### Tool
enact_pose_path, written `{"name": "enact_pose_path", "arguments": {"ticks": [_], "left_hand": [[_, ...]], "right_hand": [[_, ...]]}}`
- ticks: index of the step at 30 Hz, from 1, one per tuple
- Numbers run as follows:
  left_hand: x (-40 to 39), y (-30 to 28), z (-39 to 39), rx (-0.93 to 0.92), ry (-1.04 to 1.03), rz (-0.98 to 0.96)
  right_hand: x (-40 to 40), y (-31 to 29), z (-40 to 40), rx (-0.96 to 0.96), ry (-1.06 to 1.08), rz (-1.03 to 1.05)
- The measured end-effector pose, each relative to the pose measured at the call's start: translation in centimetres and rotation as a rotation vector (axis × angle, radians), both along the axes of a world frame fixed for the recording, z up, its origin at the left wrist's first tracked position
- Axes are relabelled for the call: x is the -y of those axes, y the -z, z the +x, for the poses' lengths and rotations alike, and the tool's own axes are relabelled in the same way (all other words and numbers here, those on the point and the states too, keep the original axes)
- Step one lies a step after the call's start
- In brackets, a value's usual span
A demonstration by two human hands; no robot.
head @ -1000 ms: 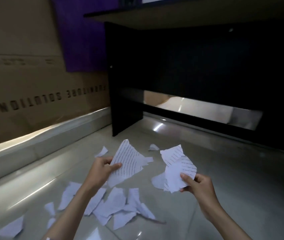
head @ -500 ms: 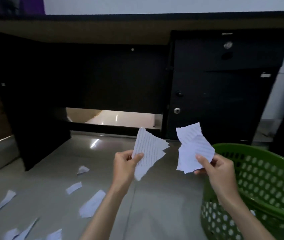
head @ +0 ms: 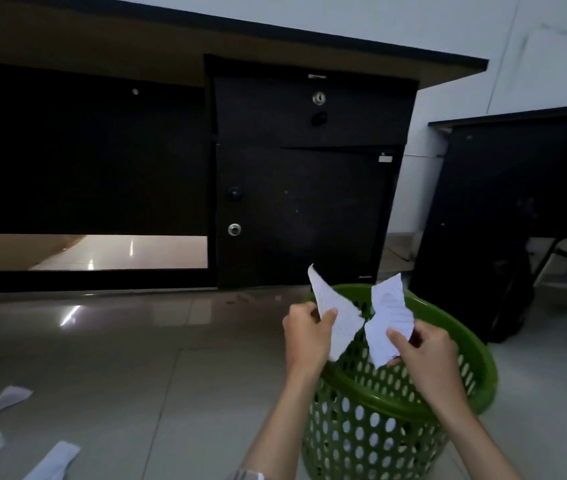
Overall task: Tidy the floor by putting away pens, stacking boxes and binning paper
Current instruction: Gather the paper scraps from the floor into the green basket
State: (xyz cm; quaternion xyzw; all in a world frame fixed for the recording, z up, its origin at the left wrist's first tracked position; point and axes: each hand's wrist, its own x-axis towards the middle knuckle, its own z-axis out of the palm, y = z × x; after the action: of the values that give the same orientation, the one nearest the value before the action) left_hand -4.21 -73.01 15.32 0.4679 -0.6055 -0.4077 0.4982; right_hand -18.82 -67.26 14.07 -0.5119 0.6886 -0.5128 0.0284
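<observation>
We hold a torn sheet of lined paper in each hand above the green basket point(head: 476, 393), which stands on the floor at the near right, in front of the dark desk point(head: 309, 188). Our left hand point(head: 304, 336) pinches the left scrap point(head: 335, 315) between thumb and curled fingers, and that piece hangs over the basket's left rim, partly outside it. Our right hand point(head: 425, 349) pinches the right scrap point(head: 387, 318) the same way, and this one sits over the open mouth.

The main risk, as we judge it, lies with the left scrap. If we let go where it hangs now, it may catch the rim and slide down the outside wall to the floor. Torn paper is light and flutters, so a drop from this height could drift sideways on either side. Moving both hands further right, over the middle, and lowering them before loosening the fingers would guard against that.

A second risk is the basket itself. It looks light and perforated, and a knock from a wrist on the near rim could tip it or push it away.

More scraps point(head: 10, 398) lie on the floor at the near left, well apart from the basket, so the paper part is not finished. We see no pens or boxes from here.
</observation>
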Motion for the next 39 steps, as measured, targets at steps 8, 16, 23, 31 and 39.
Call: {"name": "enact_pose_path", "arguments": {"ticks": [8,16,23,31,39], "left_hand": [[0.5,1.8,0.2,0.357,-0.167,-0.124],[1.0,2.4,6.5,0.317,-0.274,-0.067],[-0.3,3.3,17.7,0.318,-0.454,-0.024],[-6.4,5.6,33.7,0.333,-0.726,0.121],[-15.6,8.5,46.8,0.423,-1.031,0.263]], "right_hand": [[-0.3,0.7,-0.7,-0.029,0.022,0.124],[1.0,-0.5,6.2,-0.078,-0.131,-0.072],[2.7,0.9,16.6,0.024,-0.458,-0.096],[1.4,3.8,29.7,0.048,-0.831,0.007],[-1.7,6.8,40.7,-0.047,-1.123,0.143]]}}
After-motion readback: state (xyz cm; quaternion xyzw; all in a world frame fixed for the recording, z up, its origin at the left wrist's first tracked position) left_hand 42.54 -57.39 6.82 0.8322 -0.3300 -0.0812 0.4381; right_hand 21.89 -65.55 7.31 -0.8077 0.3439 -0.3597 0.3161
